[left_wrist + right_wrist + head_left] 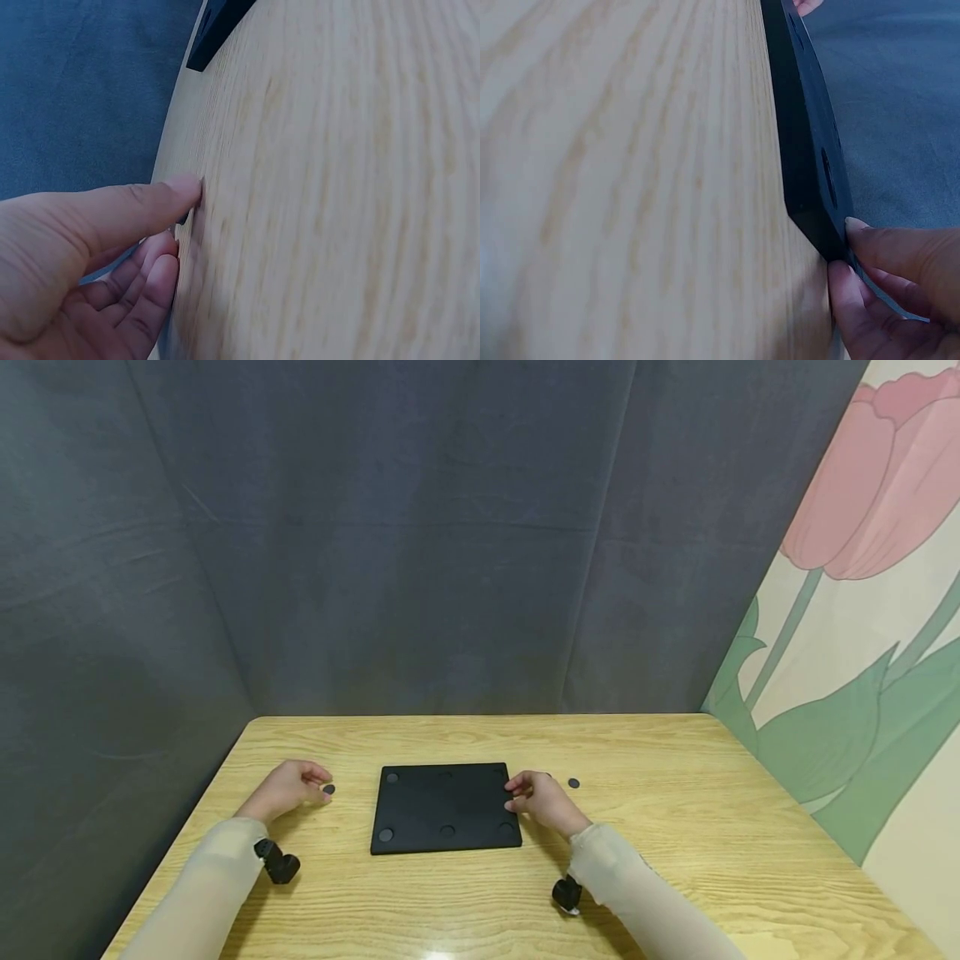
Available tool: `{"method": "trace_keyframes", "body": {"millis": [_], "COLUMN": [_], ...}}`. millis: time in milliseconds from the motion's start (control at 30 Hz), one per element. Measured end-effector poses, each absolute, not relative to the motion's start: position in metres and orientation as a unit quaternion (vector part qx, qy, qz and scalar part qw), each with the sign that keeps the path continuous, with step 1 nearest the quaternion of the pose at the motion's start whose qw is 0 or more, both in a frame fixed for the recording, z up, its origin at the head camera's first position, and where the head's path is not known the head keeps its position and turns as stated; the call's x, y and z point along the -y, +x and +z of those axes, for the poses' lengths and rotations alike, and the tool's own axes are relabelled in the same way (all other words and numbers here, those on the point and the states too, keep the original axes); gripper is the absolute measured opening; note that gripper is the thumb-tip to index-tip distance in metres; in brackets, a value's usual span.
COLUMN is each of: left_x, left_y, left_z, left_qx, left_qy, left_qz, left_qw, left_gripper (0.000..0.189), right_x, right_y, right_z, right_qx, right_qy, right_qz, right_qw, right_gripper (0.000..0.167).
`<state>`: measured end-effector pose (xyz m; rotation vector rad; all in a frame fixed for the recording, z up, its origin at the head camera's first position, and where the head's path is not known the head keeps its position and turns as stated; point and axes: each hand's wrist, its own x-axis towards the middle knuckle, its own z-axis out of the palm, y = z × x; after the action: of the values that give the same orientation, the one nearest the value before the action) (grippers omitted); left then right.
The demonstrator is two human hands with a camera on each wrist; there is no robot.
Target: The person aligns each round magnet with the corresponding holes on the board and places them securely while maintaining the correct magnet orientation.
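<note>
Left hand — narrow grip on disc; right hand — pinches board edge

The head camera looks forward and down across the wooden table to the gray curtain. The wrist cameras sit close, low over the wood, facing past the left hand and right hand; all three share the black rectangular board.
</note>
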<state>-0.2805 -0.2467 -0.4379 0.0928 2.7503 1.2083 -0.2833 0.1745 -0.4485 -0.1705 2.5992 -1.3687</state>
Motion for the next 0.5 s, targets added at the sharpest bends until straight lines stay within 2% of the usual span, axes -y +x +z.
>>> {"method": "trace_keyframes", "body": {"millis": [500], "left_x": [0.2404], "left_y": [-0.283], "left_z": [-0.4332], "left_qx": [-0.927], "left_qy": [0.012], "left_qz": [0.369], "left_qw": [0.069], "left_gripper": [0.02], "right_x": [-0.1745], "right_y": [-0.2833], "right_z": [-0.4488], "right_qx": [-0.876], "right_qy": [-0.057], "right_qz": [-0.468], "right_qw": [0.102], "right_gripper": [0.02]}}
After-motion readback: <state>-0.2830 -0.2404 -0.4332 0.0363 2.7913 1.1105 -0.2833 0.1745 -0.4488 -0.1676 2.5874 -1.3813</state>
